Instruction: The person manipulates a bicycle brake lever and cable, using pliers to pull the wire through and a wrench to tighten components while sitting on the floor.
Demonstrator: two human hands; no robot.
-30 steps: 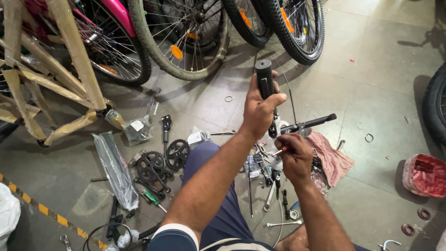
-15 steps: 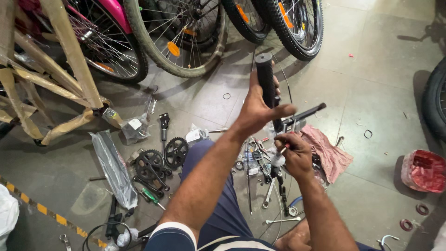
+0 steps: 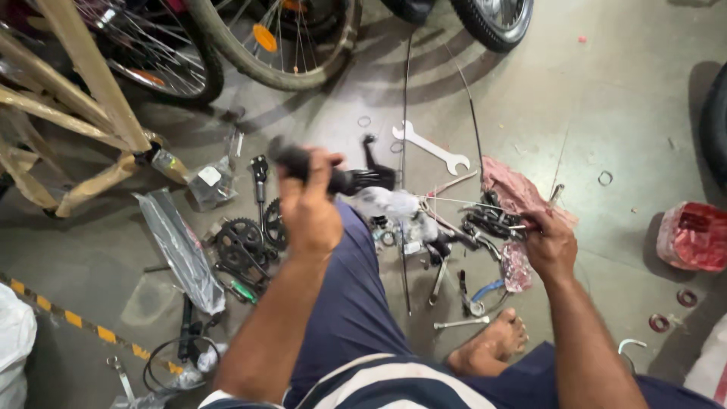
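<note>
Matt black rubber on the handlebar grip [image 3: 303, 163], glossy black lever [image 3: 363, 178] beside it. Bright smooth metal on the flat spanner [image 3: 430, 148]. Crumpled pink cloth rag [image 3: 511, 193]. Dark toothed steel chainring [image 3: 238, 238]. Rough pale wooden frame [image 3: 91, 83], and dull, smooth concrete floor [image 3: 606, 98].

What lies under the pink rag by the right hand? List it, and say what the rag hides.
The pink rag lies on the grey floor; black metal parts poke out beside the right hand. Anything beneath its middle is covered.
</note>
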